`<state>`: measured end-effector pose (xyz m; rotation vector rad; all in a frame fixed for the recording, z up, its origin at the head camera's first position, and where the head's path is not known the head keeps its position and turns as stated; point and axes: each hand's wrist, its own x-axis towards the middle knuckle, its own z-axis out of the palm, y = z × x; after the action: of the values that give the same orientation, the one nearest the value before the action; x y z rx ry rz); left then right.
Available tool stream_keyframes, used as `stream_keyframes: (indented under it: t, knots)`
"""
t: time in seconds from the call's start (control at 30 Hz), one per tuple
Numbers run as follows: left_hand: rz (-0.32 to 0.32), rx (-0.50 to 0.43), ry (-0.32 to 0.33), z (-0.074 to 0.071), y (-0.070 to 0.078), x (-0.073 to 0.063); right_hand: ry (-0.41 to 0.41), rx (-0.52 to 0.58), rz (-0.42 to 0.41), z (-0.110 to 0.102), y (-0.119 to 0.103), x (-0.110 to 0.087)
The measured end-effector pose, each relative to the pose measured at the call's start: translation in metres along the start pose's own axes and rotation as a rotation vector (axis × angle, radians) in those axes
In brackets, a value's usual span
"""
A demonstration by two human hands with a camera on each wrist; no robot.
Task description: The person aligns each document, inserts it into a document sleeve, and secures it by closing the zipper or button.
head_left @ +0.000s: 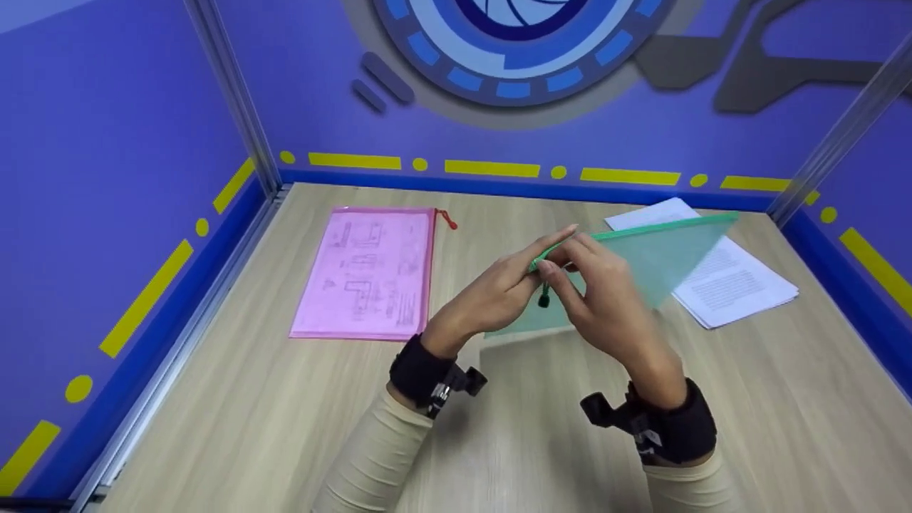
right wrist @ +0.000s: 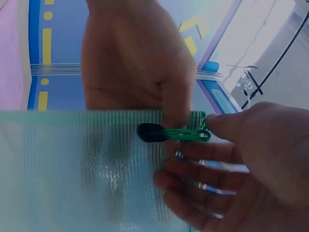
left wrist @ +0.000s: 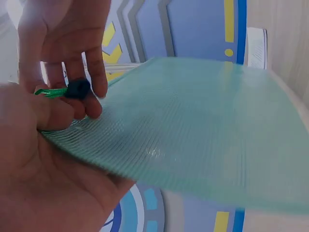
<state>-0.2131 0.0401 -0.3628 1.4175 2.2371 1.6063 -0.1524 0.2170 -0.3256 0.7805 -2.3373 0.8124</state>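
A translucent green zip folder is held up at a tilt above the table, its green zipper edge on top. My left hand grips it at the zipper corner, thumb on one face and fingers behind, as the left wrist view shows. At that same corner my right hand pinches the end of the zipper between thumb and index finger, where the pull's green cord is looped. The black-tipped zipper pull dangles against the ribbed plastic. My other right fingers lie loosely curled by the folder's edge.
A pink zip folder with printed sheets inside lies on the table at left, its red pull at the top corner. White printed papers lie at right, partly behind the green folder. Blue panels wall the table's back and sides.
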Motion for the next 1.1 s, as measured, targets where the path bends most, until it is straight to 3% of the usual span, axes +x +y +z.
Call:
stream_keyframes:
  t: [0.1,0.17,0.23,0.4,0.47,0.53,0.67,0.93,1.1]
  knots:
    - [0.023,-0.042,0.006,0.001,0.000,-0.001,0.010,-0.024,-0.050,0.004,0.000,-0.001]
    - [0.024,-0.020,0.001,-0.001,0.000,-0.004,0.002,-0.035,-0.072,0.006,0.001,-0.002]
    - [0.002,0.072,-0.005,-0.004,0.004,-0.007,-0.016,-0.043,-0.084,0.005,0.002,-0.003]
    - [-0.173,0.440,-0.030,-0.017,0.029,-0.024,-0.114,-0.017,-0.105,-0.001,0.004,-0.007]
    - [-0.217,0.531,-0.030,-0.020,0.039,-0.028,-0.141,0.001,-0.100,-0.001,0.003,-0.008]
    - [-0.221,0.578,-0.021,-0.020,0.046,-0.027,-0.153,0.014,-0.087,-0.002,0.001,-0.007]
    - [-0.200,0.566,-0.024,-0.019,0.050,-0.021,-0.140,0.009,-0.066,-0.001,-0.003,-0.006]
    - [-0.195,0.440,-0.076,-0.023,0.043,-0.017,-0.076,-0.087,-0.093,0.005,-0.004,-0.004]
    - [-0.199,0.378,-0.129,-0.031,0.039,-0.018,-0.012,-0.033,-0.085,0.008,-0.002,-0.003]
